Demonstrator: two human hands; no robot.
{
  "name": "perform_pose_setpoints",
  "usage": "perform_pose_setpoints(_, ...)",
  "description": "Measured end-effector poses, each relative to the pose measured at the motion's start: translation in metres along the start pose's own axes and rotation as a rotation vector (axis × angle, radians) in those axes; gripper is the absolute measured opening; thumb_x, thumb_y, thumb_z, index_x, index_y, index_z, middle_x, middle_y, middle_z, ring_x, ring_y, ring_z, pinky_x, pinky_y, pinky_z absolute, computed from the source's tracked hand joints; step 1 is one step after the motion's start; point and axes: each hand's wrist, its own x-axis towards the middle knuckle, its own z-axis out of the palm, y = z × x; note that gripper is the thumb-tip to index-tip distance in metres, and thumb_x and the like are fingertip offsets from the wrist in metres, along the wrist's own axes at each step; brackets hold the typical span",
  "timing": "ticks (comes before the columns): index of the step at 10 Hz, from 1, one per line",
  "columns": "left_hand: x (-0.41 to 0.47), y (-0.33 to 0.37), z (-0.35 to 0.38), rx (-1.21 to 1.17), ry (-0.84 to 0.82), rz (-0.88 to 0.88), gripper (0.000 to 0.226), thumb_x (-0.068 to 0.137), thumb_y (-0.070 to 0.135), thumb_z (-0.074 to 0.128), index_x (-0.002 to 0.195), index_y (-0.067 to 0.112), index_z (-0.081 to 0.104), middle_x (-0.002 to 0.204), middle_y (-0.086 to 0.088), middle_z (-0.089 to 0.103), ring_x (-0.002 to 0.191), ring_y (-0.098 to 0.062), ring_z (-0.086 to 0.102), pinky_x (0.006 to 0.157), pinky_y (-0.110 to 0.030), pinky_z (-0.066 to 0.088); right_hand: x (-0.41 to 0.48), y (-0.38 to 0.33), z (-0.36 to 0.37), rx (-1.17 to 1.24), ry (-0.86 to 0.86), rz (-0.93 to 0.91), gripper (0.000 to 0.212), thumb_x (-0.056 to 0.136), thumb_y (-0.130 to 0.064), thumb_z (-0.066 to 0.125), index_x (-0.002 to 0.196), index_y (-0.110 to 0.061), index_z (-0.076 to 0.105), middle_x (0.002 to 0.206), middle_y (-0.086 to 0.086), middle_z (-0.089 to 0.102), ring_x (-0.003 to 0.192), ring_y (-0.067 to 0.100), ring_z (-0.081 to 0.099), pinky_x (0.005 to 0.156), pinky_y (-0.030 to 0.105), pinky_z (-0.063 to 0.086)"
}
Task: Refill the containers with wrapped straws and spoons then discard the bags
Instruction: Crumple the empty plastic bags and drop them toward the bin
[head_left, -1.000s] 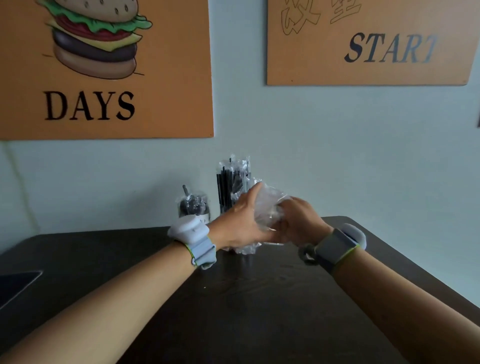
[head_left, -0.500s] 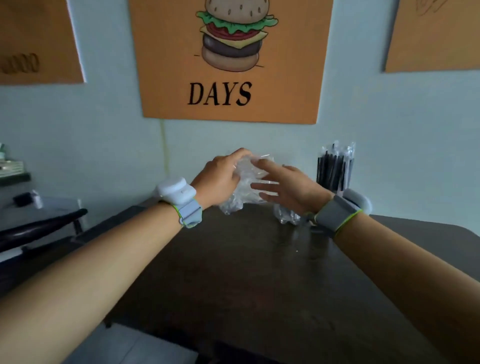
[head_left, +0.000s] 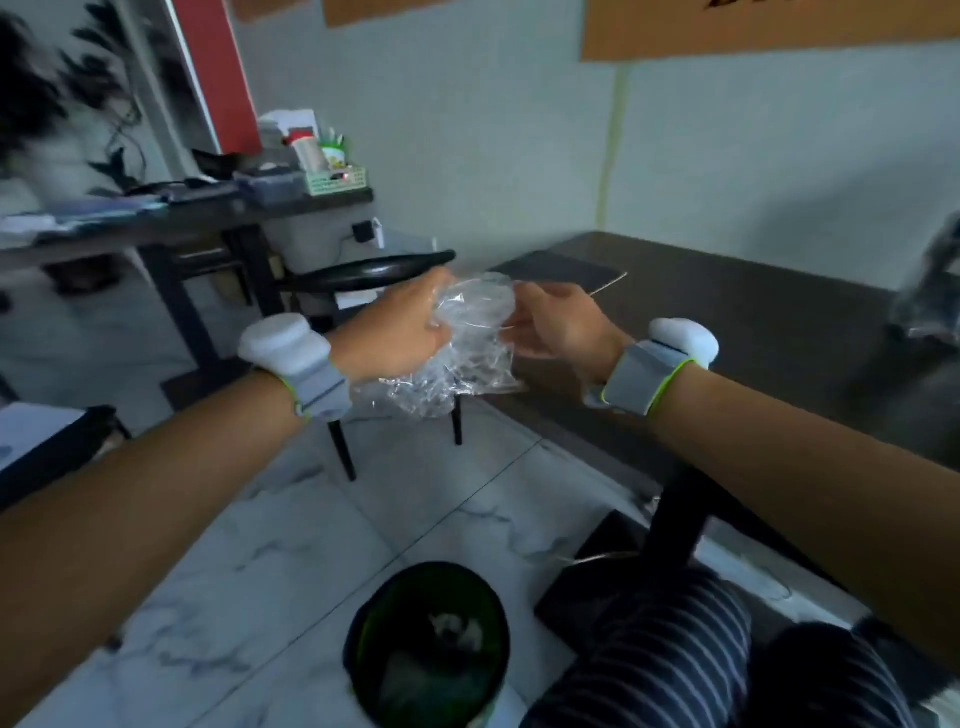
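Observation:
Crumpled clear plastic bags (head_left: 465, 348) hang in a bunch between my two hands, out over the floor to the left of the dark table (head_left: 753, 312). My left hand (head_left: 400, 327) is closed on the left side of the bunch. My right hand (head_left: 563, 325) holds its right side with curled fingers. A dark round bin (head_left: 431, 644) with some rubbish inside stands on the floor below, near my knees. A blurred container with black wrapped straws (head_left: 930, 291) shows at the right edge of the table.
A black chair (head_left: 374, 275) stands just beyond my hands. Behind it a cluttered side table (head_left: 171, 218) carries a green basket (head_left: 337, 179) and boxes. White marble-look tiles (head_left: 291, 530) cover the floor. The table's black leg (head_left: 675, 525) is to the right of the bin.
My view has swung left and down from the wall posters to the floor and bin. Both hands carried the bags away from the straw container and off the table.

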Motion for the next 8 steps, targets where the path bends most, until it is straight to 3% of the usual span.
perform_pose_setpoints(1, -0.044, -0.054, 0.036, -0.033, -0.074, -0.130, 0.031, 0.088, 0.017, 0.051, 0.119, 0.015, 0.043, 0.095, -0.007, 0.059, 0.087, -0.028, 0.059, 0.078, -0.033, 0.043, 0.002, 0.043, 0.044, -0.236, -0.186, 0.028, 0.024, 0.097, -0.015, 0.040, 0.079, -0.006, 0.053, 0.083, 0.016, 0.052, 0.080, 0.026, 0.056, 0.077, 0.039, 0.049)
perform_pose_setpoints(2, -0.083, -0.105, 0.093, -0.050, -0.221, -0.243, 0.042, 0.090, 0.018, 0.052, 0.131, 0.013, 0.043, 0.116, -0.015, 0.061, 0.108, -0.032, 0.058, 0.092, -0.036, 0.047, 0.004, 0.083, 0.084, -0.480, -0.237, 0.132, 0.022, 0.096, -0.009, 0.032, 0.077, -0.009, 0.044, 0.091, 0.013, 0.045, 0.104, 0.038, 0.055, 0.090, 0.043, 0.043)
perform_pose_setpoints(3, -0.107, -0.139, 0.159, 0.030, -0.357, -0.290, 0.043, 0.088, 0.023, 0.052, 0.130, 0.016, 0.047, 0.114, -0.016, 0.059, 0.112, -0.033, 0.054, 0.090, -0.035, 0.046, 0.006, 0.118, 0.108, -0.672, -0.338, 0.115, 0.019, 0.095, -0.012, 0.033, 0.085, -0.009, 0.049, 0.092, 0.018, 0.049, 0.109, 0.041, 0.054, 0.088, 0.042, 0.044)
perform_pose_setpoints(4, -0.111, -0.159, 0.223, 0.095, -0.486, -0.310, 0.045, 0.088, 0.028, 0.049, 0.132, 0.020, 0.044, 0.121, -0.011, 0.058, 0.114, -0.031, 0.053, 0.090, -0.038, 0.048, 0.017, 0.159, 0.120, -0.634, -0.369, 0.179, 0.026, 0.094, -0.014, 0.036, 0.088, 0.001, 0.057, 0.109, 0.030, 0.059, 0.109, 0.043, 0.054, 0.089, 0.045, 0.045)
perform_pose_setpoints(5, -0.116, -0.161, 0.269, 0.087, -0.609, -0.247, 0.047, 0.090, 0.030, 0.049, 0.134, 0.017, 0.041, 0.129, -0.012, 0.054, 0.111, -0.034, 0.058, 0.090, -0.041, 0.051, 0.018, 0.192, 0.119, -0.607, -0.371, 0.246, 0.036, 0.094, -0.015, 0.038, 0.108, 0.009, 0.061, 0.116, 0.030, 0.061, 0.110, 0.044, 0.054, 0.092, 0.047, 0.045)
perform_pose_setpoints(6, -0.117, -0.173, 0.316, -0.016, -0.792, -0.360, 0.052, 0.099, 0.035, 0.034, 0.148, 0.020, 0.022, 0.155, -0.005, 0.029, 0.139, -0.028, 0.034, 0.115, -0.038, 0.028, 0.024, 0.230, 0.115, -0.609, -0.401, 0.324, 0.036, 0.095, -0.015, 0.039, 0.112, 0.007, 0.060, 0.117, 0.028, 0.062, 0.110, 0.042, 0.056, 0.095, 0.048, 0.046)
perform_pose_setpoints(8, -0.135, -0.186, 0.394, 0.148, -0.952, -0.400, 0.056, 0.101, 0.018, 0.032, 0.150, 0.012, 0.006, 0.161, -0.013, 0.005, 0.147, -0.030, 0.011, 0.121, -0.037, 0.012, 0.024, 0.273, 0.102, -0.497, -0.430, 0.474, 0.032, 0.094, -0.017, 0.046, 0.116, 0.001, 0.060, 0.127, 0.019, 0.059, 0.118, 0.034, 0.055, 0.104, 0.046, 0.044)
